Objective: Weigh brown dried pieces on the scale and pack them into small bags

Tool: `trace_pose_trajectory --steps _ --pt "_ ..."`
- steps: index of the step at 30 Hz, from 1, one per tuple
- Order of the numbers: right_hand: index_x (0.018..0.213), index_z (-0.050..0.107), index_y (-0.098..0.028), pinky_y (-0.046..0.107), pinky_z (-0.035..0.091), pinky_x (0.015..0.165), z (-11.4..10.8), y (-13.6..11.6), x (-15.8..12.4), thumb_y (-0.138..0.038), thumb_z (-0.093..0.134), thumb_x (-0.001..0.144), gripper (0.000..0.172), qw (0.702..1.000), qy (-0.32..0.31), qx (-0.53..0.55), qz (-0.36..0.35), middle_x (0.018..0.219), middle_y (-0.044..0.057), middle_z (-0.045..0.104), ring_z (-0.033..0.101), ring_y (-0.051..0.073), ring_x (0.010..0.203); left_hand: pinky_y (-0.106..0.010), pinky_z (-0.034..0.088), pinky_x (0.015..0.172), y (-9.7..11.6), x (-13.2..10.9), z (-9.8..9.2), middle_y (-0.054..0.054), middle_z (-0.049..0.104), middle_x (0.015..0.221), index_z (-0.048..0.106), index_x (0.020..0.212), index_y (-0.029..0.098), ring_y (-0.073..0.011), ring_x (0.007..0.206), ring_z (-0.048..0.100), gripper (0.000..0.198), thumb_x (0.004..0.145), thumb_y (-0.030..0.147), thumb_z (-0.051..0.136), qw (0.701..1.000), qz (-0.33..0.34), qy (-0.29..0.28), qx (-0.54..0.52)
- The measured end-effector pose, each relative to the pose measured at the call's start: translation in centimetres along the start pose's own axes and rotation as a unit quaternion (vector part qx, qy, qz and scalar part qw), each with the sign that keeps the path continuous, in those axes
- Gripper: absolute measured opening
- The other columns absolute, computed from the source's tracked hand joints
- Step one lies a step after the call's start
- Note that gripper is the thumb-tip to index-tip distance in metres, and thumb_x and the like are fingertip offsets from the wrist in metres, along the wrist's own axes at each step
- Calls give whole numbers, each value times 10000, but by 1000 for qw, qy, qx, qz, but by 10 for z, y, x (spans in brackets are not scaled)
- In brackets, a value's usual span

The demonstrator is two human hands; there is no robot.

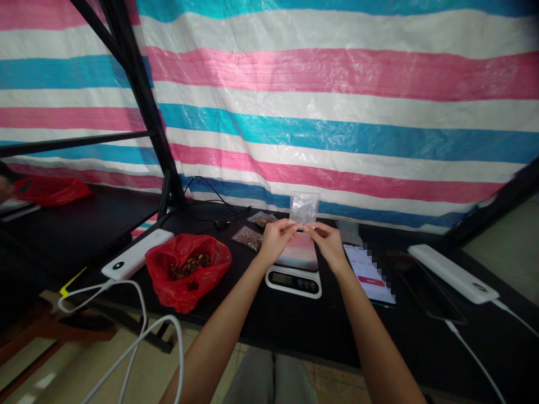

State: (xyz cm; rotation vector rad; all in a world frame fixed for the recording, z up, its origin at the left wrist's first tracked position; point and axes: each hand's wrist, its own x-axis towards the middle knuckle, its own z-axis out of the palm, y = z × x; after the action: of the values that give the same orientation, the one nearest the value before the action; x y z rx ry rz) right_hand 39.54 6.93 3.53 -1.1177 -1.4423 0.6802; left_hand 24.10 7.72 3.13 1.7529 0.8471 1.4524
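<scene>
A clear plastic bag (304,206) stands up beyond my fingertips, its near edge pinched between both hands. My left hand (277,240) is closed on the left part of that edge, and my right hand (328,242) on the right part. Both hands are over the far side of a white kitchen scale (293,283), whose display is too small to read. Left of my left hand lie two small filled clear bags, a nearer one (248,238) and a farther one (261,219). An open red plastic bag (185,297) holds many small brown pieces (190,266).
On the black table (295,331), a white power bank (137,255) with a cable lies left. A lit phone (370,275), a dark phone (429,286) and another power bank (455,273) lie right. Striped sheeting (337,123) hangs behind; a black frame post (145,101) rises left.
</scene>
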Motion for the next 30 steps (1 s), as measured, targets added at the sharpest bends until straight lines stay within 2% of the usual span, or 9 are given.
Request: trace_pose_trajectory --steps 4,9,13,21,26,30 --pt "774 691 -163 250 383 494 -2 -4 0 -485 624 681 341 1000 3 12 6 702 48 672 487 113 491 -210 456 521 2 2 -3 -43 672 669 664 861 130 -103 538 562 291 801 381 529 999 -2 31 -38" --pt "759 695 -154 259 397 498 -5 -3 2 -492 655 643 360 999 41 4 15 699 59 681 493 116 479 -223 467 532 4 4 -4 -57 683 667 658 804 123 -130 580 610 267 746 377 596 996 -21 72 -55" --pt "735 695 -137 263 399 489 -8 2 5 -473 698 601 362 998 58 3 30 674 63 671 483 113 463 -244 484 579 0 5 -6 -69 695 705 650 797 121 -153 637 633 241 736 350 610 994 -31 78 -63" --pt "762 710 -149 277 426 505 -9 8 6 -488 674 622 368 999 31 -9 26 687 73 688 521 135 486 -254 469 612 -11 5 -12 -38 701 736 666 805 165 -138 573 595 222 802 341 530 994 -16 93 62" --pt "755 701 -180 265 407 482 -5 12 4 -484 641 650 327 997 61 -52 18 603 33 655 531 142 478 -260 473 664 -7 2 -12 -24 702 736 664 820 199 -170 697 634 205 815 342 517 989 10 95 114" --pt "747 668 -171 247 365 445 -1 7 1 -474 637 660 317 998 55 -26 18 582 20 623 492 121 442 -265 476 693 -5 1 -13 -30 701 756 658 827 195 -175 737 639 210 828 332 499 987 23 93 128"
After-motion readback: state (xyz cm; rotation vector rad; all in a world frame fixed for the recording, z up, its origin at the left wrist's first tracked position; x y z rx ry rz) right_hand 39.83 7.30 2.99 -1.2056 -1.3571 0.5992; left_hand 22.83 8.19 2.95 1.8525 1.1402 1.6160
